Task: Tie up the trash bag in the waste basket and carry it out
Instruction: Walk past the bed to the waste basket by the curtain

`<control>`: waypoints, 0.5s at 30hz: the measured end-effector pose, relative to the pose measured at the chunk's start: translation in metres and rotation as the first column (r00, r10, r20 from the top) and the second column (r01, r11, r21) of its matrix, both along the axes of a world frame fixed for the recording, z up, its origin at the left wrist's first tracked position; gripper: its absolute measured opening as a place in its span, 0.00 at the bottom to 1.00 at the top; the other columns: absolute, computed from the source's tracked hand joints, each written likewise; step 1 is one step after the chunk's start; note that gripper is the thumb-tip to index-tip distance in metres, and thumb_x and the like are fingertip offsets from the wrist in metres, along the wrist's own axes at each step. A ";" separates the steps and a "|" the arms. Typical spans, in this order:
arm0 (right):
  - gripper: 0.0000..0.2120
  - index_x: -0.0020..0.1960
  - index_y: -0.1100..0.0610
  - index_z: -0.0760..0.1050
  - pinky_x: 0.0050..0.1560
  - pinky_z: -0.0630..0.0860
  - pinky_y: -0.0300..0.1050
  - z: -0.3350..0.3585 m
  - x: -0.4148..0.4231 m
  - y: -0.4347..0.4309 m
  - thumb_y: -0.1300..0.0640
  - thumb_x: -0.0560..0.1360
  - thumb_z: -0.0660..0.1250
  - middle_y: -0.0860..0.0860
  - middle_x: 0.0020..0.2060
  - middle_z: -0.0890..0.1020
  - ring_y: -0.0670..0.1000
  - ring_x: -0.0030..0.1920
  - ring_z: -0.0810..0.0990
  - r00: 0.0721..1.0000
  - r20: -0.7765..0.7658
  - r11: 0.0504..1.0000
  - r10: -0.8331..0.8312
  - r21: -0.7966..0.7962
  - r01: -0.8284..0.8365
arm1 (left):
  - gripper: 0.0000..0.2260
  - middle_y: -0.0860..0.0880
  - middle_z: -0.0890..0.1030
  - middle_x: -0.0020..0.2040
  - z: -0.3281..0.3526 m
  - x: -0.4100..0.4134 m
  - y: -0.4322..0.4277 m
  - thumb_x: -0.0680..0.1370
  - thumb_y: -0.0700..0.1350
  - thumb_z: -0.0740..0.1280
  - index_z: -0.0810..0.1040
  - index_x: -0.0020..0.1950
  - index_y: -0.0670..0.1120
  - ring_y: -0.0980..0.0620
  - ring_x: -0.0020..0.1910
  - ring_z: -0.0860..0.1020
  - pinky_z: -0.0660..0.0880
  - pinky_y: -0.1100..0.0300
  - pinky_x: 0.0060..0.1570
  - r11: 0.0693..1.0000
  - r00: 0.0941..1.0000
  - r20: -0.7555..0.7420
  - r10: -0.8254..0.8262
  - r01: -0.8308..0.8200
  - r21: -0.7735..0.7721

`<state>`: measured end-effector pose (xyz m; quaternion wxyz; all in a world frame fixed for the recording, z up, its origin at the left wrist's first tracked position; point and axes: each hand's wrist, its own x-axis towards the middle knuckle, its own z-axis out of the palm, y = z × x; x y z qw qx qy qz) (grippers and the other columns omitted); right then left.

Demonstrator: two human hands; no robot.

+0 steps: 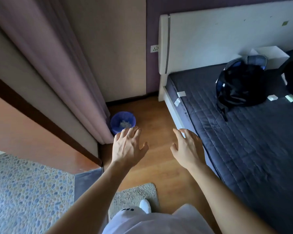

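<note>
A small round waste basket [115, 119] lined with a blue trash bag stands on the wooden floor in the corner, beside the curtain. Pale crumpled trash [125, 123] lies at its bottom. My left hand [128, 147] is stretched out, palm down, fingers spread, and its fingertips overlap the basket's near rim in the picture; I cannot tell if they touch it. My right hand [187, 146] is held out to the right, also spread and holding nothing, in front of the bed's edge.
A bed [243, 141] with a dark quilted cover fills the right side, with a black backpack [240, 85] on it. A mauve curtain [57, 65] hangs at left. A grey mat [135, 193] lies under my foot. A pebble-patterned floor [27, 191] is at lower left.
</note>
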<state>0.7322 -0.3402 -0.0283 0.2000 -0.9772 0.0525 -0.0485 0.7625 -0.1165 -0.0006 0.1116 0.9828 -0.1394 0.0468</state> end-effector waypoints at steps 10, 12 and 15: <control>0.25 0.67 0.53 0.74 0.59 0.77 0.59 -0.009 0.095 -0.030 0.54 0.70 0.68 0.54 0.60 0.81 0.58 0.59 0.80 0.999 -0.040 0.997 0.000 -0.082 -0.004 | 0.26 0.48 0.80 0.64 -0.016 0.109 -0.040 0.73 0.60 0.60 0.77 0.65 0.49 0.42 0.60 0.78 0.74 0.46 0.57 0.998 1.000 -0.013 -0.022 0.021 -0.061; 0.25 0.66 0.54 0.75 0.58 0.78 0.58 -0.011 0.121 -0.041 0.54 0.69 0.69 0.54 0.59 0.82 0.58 0.58 0.81 0.999 -0.046 0.995 0.001 -0.103 -0.006 | 0.26 0.49 0.79 0.65 -0.019 0.133 -0.053 0.73 0.60 0.60 0.77 0.66 0.49 0.43 0.61 0.77 0.74 0.46 0.57 0.999 1.000 -0.019 -0.010 0.009 -0.053; 0.25 0.66 0.54 0.75 0.58 0.78 0.57 -0.014 0.165 -0.062 0.54 0.69 0.70 0.54 0.58 0.82 0.58 0.58 0.81 0.999 -0.038 0.993 0.020 -0.114 -0.024 | 0.25 0.48 0.80 0.64 -0.022 0.172 -0.077 0.73 0.60 0.61 0.76 0.66 0.50 0.43 0.61 0.78 0.74 0.45 0.57 0.999 1.000 -0.019 0.010 -0.010 -0.040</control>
